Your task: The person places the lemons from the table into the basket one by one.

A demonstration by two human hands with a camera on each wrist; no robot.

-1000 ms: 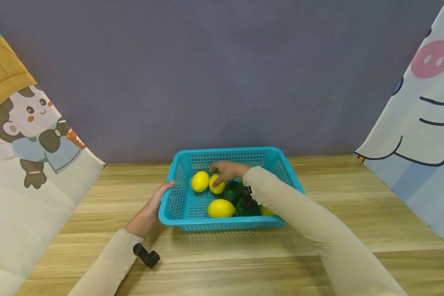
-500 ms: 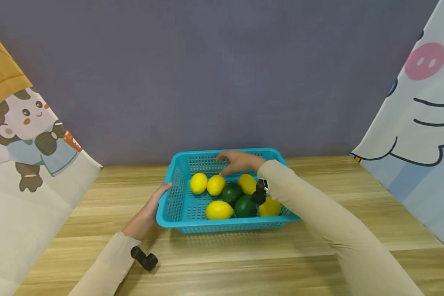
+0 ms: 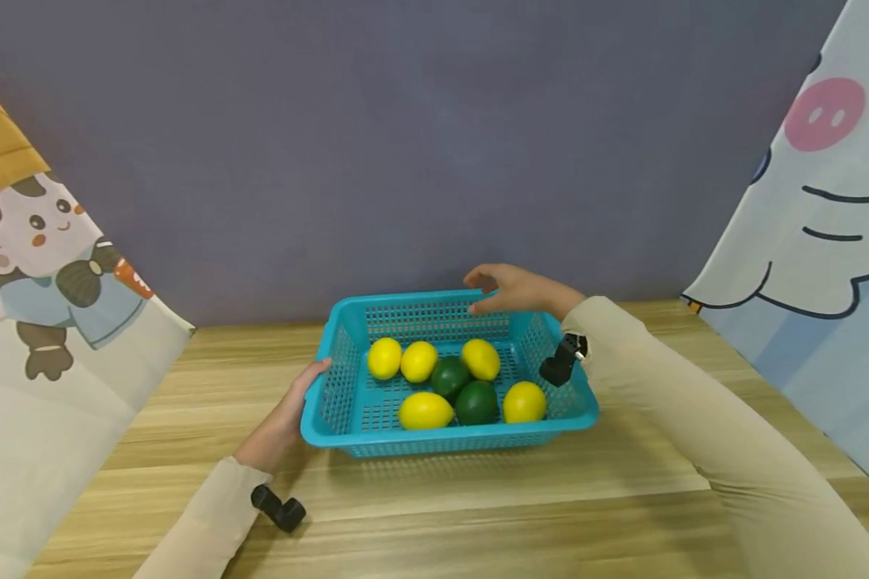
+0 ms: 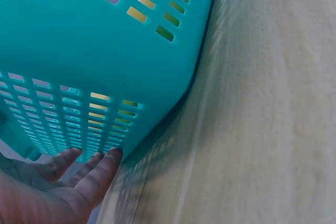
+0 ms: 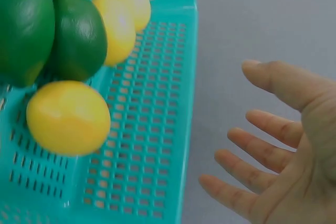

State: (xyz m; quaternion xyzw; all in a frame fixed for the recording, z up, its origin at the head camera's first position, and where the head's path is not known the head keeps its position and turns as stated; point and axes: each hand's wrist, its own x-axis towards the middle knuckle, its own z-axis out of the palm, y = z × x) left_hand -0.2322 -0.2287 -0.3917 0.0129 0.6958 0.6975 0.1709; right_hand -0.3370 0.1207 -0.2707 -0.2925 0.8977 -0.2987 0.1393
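A turquoise plastic basket (image 3: 434, 438) with perforated walls stands on the table, holding several yellow lemons (image 3: 426, 411) and two dark green oval fruits (image 3: 476, 403). At its left end my left hand (image 3: 287, 414) holds the basket, thumb over the rim. Its fingertips (image 4: 111, 156) press the outer wall near the base in the left wrist view. Over the far rim, toward the right, hovers my right hand (image 3: 517, 291), fingers spread and nothing in them. The right wrist view has this hand (image 5: 283, 177) apart from the wall, with a lemon (image 5: 68, 118) just inside the basket.
A wood-grain table (image 3: 434, 515) lies under the basket. Behind it rises a grey-purple fabric wall (image 3: 434, 161). Cartoon-printed cloths flank the table, a chef figure (image 3: 65, 265) to the left and a pink-snouted animal (image 3: 825, 193) to the right.
My right hand has let go of a lemon at the back left of the basket, then risen and moved right to the far rim. The left hand keeps its hold.
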